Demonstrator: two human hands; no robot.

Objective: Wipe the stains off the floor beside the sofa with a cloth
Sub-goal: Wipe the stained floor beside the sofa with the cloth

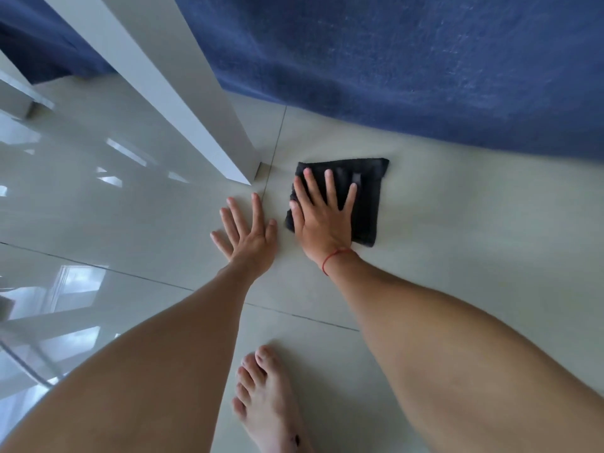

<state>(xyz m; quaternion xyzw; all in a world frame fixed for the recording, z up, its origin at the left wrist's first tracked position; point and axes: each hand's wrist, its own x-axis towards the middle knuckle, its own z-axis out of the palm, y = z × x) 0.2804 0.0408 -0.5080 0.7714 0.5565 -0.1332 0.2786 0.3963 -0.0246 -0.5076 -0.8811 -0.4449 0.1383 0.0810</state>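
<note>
**Pressing the cloth flat beside the sofa**

The blue sofa (408, 67) is filling the top and upper right of the frame, its fuzzy lower edge hanging just above the pale tiled floor (457, 240). A white slanted post (183, 93) is running from the upper left down to the middle of the frame, ending at a small foot right by a grout line, close to my fingertips. On the left side of the frame the glossy tiles are mirroring windows and more white bars. My bare foot (268, 403) is planted at the lower middle, toes pointing up the frame, between my two forearms.

No writing or label is showing anywhere; a stitched tab on the cloth is too dark to read.

The black cloth (362, 197), folded into a rough square, is lying on the floor at centre frame, near the sofa's edge but apart from it. My right hand (322, 220) is lying palm down on its left half, grip released, fingers spread and straight, a red string (333, 258) circling the wrist. My left hand (248, 237) is resting flat on bare tile just left of the cloth, likewise released and splayed, not touching the cloth.
</note>
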